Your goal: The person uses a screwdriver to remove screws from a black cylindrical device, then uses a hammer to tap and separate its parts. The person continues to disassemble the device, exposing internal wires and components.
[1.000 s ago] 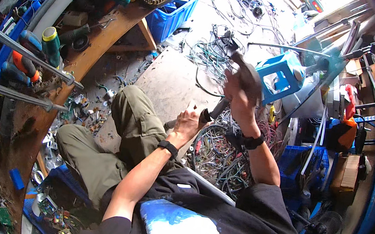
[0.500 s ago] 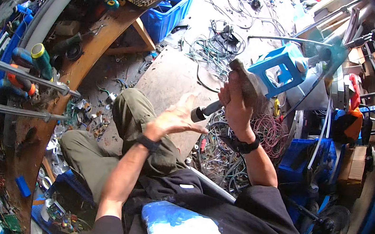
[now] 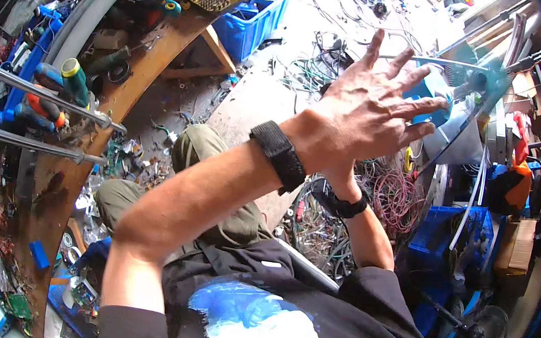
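The left hand (image 3: 372, 107), splayed and seemingly empty, screens the right hand (image 3: 341, 172), whose grip I cannot tell, left of the pinkish wires (image 3: 399, 197).

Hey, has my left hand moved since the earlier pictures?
Yes. Your left hand has moved up and rightward: earlier it was lower and left of the light blue plastic frame; now it partly covers that frame in view.
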### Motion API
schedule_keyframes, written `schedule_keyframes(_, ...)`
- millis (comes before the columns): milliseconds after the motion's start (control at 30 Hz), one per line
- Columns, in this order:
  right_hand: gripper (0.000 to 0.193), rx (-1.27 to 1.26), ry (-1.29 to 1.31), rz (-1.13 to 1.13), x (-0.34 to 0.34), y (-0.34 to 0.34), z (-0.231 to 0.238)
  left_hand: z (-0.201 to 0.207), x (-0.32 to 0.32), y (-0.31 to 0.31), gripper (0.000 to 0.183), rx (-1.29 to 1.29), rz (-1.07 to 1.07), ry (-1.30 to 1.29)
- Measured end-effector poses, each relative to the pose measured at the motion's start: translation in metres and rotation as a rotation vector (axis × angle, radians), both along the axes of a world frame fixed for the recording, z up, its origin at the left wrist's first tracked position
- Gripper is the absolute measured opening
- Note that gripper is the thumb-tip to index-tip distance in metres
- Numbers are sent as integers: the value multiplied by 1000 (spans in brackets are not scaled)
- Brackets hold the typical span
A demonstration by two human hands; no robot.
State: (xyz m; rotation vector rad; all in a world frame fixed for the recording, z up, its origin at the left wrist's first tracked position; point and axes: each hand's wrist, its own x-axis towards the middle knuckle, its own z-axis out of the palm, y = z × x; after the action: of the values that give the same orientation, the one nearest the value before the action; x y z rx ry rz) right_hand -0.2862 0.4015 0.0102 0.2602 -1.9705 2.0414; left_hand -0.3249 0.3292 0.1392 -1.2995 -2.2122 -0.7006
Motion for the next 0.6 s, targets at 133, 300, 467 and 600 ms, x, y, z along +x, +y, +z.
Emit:
schedule_keyframes(133, 19, 1, -10, 14, -1, 4, -1, 12, -3, -13, 51, -18, 39, 269)
schedule_keyframes(300, 20, -10, -19, 60, -3, 9, 2, -12, -7, -13, 56, 0, 226, -73)
schedule_keyframes(467, 21, -24, -54, 90, -1, 9, 9, -8, -9, -34, 66, -187, 36, -10)
schedule_keyframes(600, 23, -57, -113, 117, 0, 13, 10, -12, 2, -83, 70, 285, 116, -47)
